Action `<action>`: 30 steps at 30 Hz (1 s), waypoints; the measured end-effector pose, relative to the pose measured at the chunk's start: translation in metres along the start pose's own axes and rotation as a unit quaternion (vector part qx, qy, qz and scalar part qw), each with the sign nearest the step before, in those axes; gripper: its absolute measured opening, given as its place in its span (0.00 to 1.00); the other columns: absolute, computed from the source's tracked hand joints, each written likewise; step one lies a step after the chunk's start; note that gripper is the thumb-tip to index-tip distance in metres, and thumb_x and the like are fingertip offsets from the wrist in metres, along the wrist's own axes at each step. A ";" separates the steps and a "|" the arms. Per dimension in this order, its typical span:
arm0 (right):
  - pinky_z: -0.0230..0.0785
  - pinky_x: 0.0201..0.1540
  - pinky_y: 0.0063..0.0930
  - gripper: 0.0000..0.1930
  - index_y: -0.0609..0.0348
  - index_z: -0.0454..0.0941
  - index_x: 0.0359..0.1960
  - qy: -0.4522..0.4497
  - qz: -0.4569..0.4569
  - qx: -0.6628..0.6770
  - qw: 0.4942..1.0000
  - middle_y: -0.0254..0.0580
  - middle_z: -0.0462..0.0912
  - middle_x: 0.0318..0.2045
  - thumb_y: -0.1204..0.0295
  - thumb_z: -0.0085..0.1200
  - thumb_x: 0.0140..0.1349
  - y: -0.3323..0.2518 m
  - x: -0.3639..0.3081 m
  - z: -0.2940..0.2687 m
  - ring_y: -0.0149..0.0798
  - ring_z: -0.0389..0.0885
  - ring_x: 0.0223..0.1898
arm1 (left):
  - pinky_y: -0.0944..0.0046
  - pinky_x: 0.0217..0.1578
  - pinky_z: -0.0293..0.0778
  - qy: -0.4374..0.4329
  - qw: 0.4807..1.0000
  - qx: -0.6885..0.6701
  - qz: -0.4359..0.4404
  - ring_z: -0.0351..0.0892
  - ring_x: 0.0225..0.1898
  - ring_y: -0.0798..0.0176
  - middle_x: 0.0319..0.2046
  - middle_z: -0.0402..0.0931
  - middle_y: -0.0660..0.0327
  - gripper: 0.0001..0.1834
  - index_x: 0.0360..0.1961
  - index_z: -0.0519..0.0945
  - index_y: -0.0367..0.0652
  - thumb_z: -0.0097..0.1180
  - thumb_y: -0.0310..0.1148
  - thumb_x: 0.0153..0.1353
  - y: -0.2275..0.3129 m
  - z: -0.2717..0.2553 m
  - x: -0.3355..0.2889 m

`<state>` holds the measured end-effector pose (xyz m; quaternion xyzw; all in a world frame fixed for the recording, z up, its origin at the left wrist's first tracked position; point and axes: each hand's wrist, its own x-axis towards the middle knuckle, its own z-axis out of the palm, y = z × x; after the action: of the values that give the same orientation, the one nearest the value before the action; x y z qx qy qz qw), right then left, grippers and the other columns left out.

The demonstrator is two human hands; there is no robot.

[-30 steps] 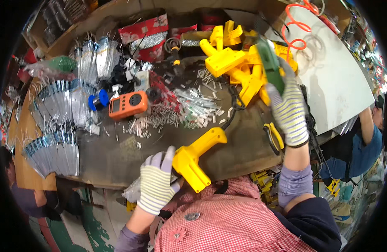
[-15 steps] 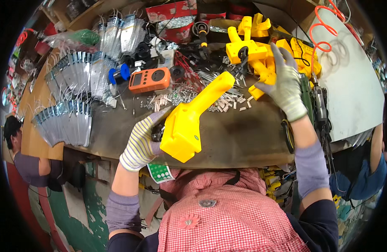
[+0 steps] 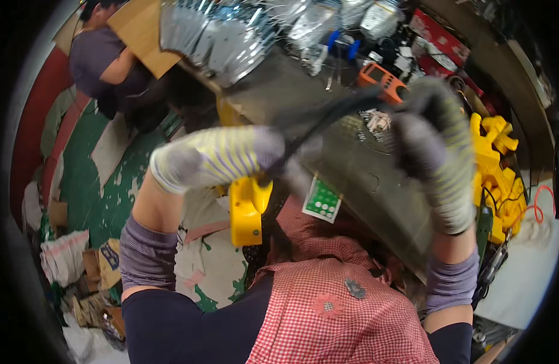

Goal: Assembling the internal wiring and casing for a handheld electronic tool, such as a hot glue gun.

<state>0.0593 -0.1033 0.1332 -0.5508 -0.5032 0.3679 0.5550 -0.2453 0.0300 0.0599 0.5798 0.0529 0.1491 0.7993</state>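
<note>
My left hand [image 3: 222, 155], in a striped grey glove, is closed over a yellow plastic tool housing [image 3: 248, 215]. The housing's blocky end shows below the hand and a yellow strip above it. From the left fingers a blurred black cord [image 3: 319, 124] runs up and right toward my right hand [image 3: 440, 145]. Motion smears that gloved hand, but its fingers look curled round the cord's far end. Both hands are raised in front of the workbench [image 3: 273, 79], and the left fingers' exact hold is partly hidden.
Flat metal pieces with white wires [image 3: 215, 45] lie at the bench's far left. An orange meter [image 3: 382, 82] sits behind the right hand. Yellow housings [image 3: 498, 176] are piled at right, near a coiled orange hose [image 3: 537, 209]. A person [image 3: 100, 57] is at upper left.
My view has turned left. The left hand has brought the yellow housing left and lower, its handle no longer pointing right. My right hand has left the pile, and a black cord now stretches between the hands.
</note>
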 end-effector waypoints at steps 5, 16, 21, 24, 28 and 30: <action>0.74 0.54 0.36 0.21 0.60 0.74 0.52 -0.270 -0.054 -0.196 0.941 0.51 0.81 0.45 0.69 0.64 0.59 0.061 -0.005 0.051 0.49 0.82 0.50 | 0.64 0.32 0.76 0.218 0.871 0.340 -0.278 0.77 0.28 0.70 0.30 0.82 0.63 0.19 0.43 0.84 0.34 0.63 0.42 0.63 -0.030 -0.039 -0.065; 0.76 0.53 0.32 0.17 0.63 0.80 0.50 -0.309 0.127 -0.152 0.930 0.48 0.85 0.44 0.70 0.62 0.61 0.091 -0.052 -0.009 0.44 0.85 0.45 | 0.51 0.42 0.79 0.398 0.630 0.534 -0.400 0.83 0.40 0.40 0.35 0.84 0.44 0.16 0.39 0.83 0.40 0.66 0.31 0.46 -0.199 -0.180 -0.228; 0.77 0.53 0.29 0.15 0.67 0.80 0.49 -0.143 0.305 0.072 0.939 0.42 0.85 0.41 0.76 0.61 0.60 0.088 -0.078 -0.021 0.34 0.84 0.44 | 0.52 0.49 0.77 0.402 0.515 0.486 -0.581 0.83 0.49 0.41 0.48 0.83 0.44 0.22 0.48 0.85 0.43 0.67 0.37 0.51 -0.321 -0.177 -0.289; 0.78 0.52 0.31 0.15 0.67 0.80 0.49 -0.046 0.313 0.108 0.942 0.44 0.85 0.39 0.78 0.60 0.59 0.103 -0.088 -0.023 0.35 0.85 0.42 | 0.52 0.53 0.77 0.184 0.583 0.491 -0.621 0.82 0.52 0.41 0.49 0.82 0.45 0.22 0.49 0.84 0.43 0.65 0.39 0.53 -0.312 -0.132 -0.181; 0.79 0.45 0.29 0.10 0.66 0.80 0.45 -0.021 0.275 0.135 0.952 0.45 0.85 0.35 0.79 0.57 0.61 0.113 -0.093 -0.021 0.34 0.85 0.36 | 0.51 0.47 0.79 0.230 0.730 0.422 -0.485 0.84 0.45 0.41 0.41 0.85 0.47 0.16 0.44 0.86 0.38 0.60 0.32 0.57 -0.417 -0.046 -0.214; 0.80 0.42 0.29 0.08 0.66 0.80 0.43 0.001 0.257 0.110 0.960 0.45 0.85 0.33 0.79 0.57 0.63 0.123 -0.097 -0.020 0.34 0.85 0.34 | 0.51 0.49 0.78 0.157 0.714 0.425 -0.534 0.83 0.47 0.40 0.42 0.85 0.45 0.15 0.43 0.86 0.37 0.58 0.30 0.56 -0.417 -0.007 -0.174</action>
<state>0.0750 -0.1861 0.0001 -0.5976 -0.3004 0.5504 0.4996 -0.3380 -0.1342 -0.3508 0.7016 0.5361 -0.2524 0.3958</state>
